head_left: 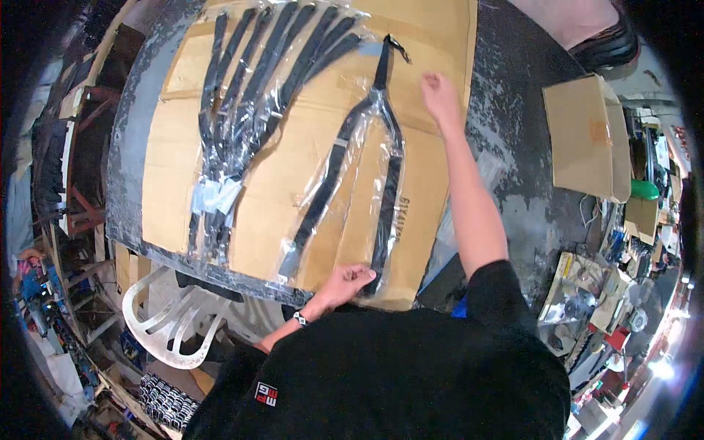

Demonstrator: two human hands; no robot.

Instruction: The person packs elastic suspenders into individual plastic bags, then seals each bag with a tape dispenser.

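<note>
A pair of black Y-shaped suspenders [336, 165] in a clear plastic sleeve lies spread on a flat cardboard sheet [293, 147]. Its two straps run toward me and its single strap points away, with a dark clip at the tip. My left hand [346, 284] is closed, thumb and fingers pinching the near end of the right strap. Higher up, to the right of the clip end, my right hand [441, 99] is curled closed above the cardboard, and no object shows in it. Left of these lies a fanned bundle of several bagged black suspenders [246, 110].
The cardboard covers much of a worn dark table [517, 110]. A white plastic chair [176, 323] stands by the near left edge. On the right are an open cardboard box [587, 139], a green object [644, 190] and a cluttered bench. Wooden shelving [81, 154] lines the left.
</note>
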